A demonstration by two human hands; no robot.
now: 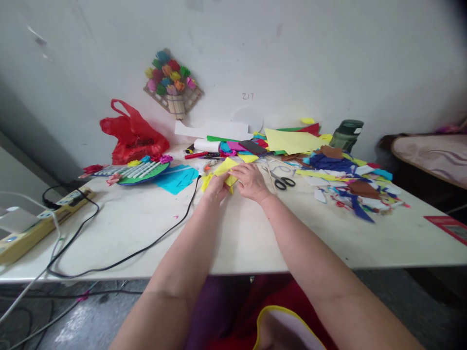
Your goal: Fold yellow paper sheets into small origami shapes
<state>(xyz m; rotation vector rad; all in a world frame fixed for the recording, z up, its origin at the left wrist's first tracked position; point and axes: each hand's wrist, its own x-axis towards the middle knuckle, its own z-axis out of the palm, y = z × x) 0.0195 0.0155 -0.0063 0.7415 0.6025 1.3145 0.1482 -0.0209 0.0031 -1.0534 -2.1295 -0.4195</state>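
Near the middle of the table, both hands are closed on a yellow piece of crepe-like paper [225,166]. My left hand [218,187] grips its lower left side, with a crumpled yellow part sticking out to the left. My right hand [250,181] presses on its right side, the fingers bent over it. Fingertips and part of the paper are hidden behind the hands. Just right of my right hand lie black-handled scissors [284,183] and a thin wooden stick [272,177]. A white glue gun [202,168] with a black cord is at the left.
A heap of paper scraps [350,184] covers the right side, near a green bottle [346,134]. At left are a red plastic bag [133,136], a paper-flower craft [144,172], blue paper [178,180] and a power strip [69,206]. The black cord [146,247] crosses the front left.
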